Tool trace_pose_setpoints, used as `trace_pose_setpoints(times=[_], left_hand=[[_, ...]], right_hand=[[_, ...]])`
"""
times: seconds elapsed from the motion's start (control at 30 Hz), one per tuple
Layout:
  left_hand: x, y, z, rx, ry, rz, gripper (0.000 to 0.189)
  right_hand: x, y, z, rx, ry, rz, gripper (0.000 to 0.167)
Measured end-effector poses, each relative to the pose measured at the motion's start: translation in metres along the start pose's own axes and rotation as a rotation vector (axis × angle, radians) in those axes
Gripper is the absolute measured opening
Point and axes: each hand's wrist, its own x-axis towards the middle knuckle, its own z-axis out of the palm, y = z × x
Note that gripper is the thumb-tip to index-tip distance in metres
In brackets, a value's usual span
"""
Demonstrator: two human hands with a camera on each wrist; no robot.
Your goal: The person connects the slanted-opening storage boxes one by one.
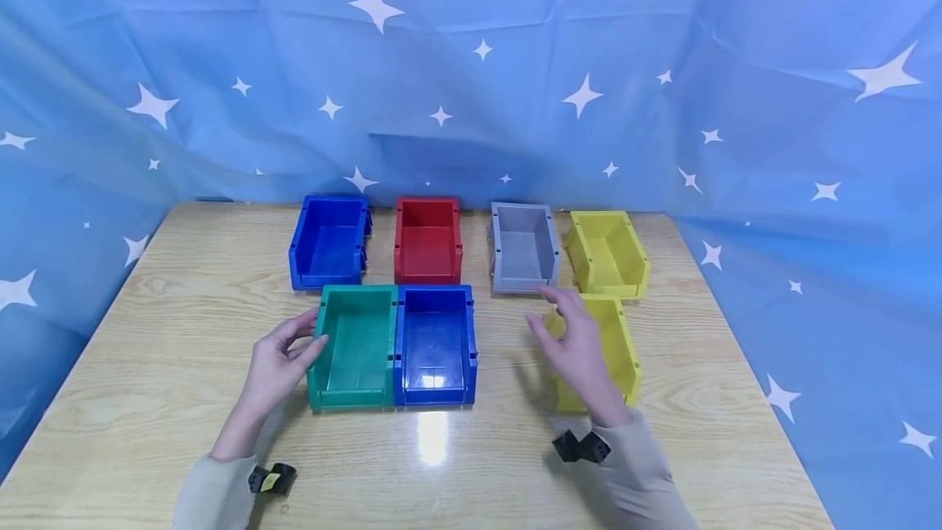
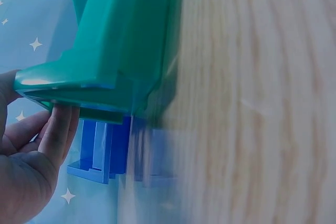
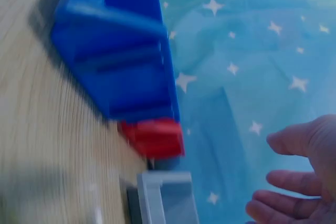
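The left hand (image 1: 280, 357) grips the green bin (image 1: 358, 342) at its left side, the thumb at the top edge and other fingers against the outer wall; the left wrist view shows them closed on the rim. The green bin is upright in the near row, left of centre on the table (image 1: 147, 399), and its right side meets the near blue bin (image 1: 436, 338).

The right hand (image 1: 577, 342) holds nothing: its fingers are loosely bent and parted, the thumb well away from them. It hangs over the left side of the near yellow bin (image 1: 616, 342), which it partly hides, right of the near blue bin and apart from it. Whether it touches that yellow rim I cannot tell.

Across the far row, left to right, stand the far blue bin (image 1: 334, 248), the red bin (image 1: 428, 244), the grey bin (image 1: 526, 248) and the far yellow bin (image 1: 609, 256). The grey and far yellow bins are close together; the others have wider gaps. Behind the table hangs a blue cloth (image 1: 471, 88) with white stars. Both arms wear pale sleeves (image 1: 213, 497), with a small black device (image 1: 272, 478) at each wrist
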Motion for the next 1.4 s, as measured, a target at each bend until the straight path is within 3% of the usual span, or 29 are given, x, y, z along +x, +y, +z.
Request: trace_pose_setpoints(times=[0.13, 0.37, 0.63, 1.03, 1.23, 1.4], left_hand=[[0.001, 0.0, 0.0, 0.007, -0.002, 0.004, 0.038], [0.001, -0.001, 0.0, 0.009, -0.003, 0.009, 0.038], [0.001, -0.002, 0.0, 0.006, -0.002, 0.007, 0.038], [0.0, -0.003, 0.0, 0.014, -0.001, -0.001, 0.039], [0.0, -0.003, 0.001, 0.012, -0.004, 0.0, 0.039], [0.0, -0.003, 0.001, 0.006, -0.001, 0.0, 0.038]], right_hand=[[-0.007, 0.015, -0.012, 0.009, 0.046, 0.038, 0.039], [-0.019, 0.039, -0.037, -0.087, 0.103, 0.099, 0.036], [-0.031, 0.058, -0.057, -0.114, 0.149, 0.23, 0.033], [-0.043, 0.078, -0.069, -0.122, 0.174, 0.376, 0.034], [-0.046, 0.084, -0.069, -0.045, 0.155, 0.472, 0.028], [-0.047, 0.085, -0.069, -0.032, 0.152, 0.499, 0.021]])
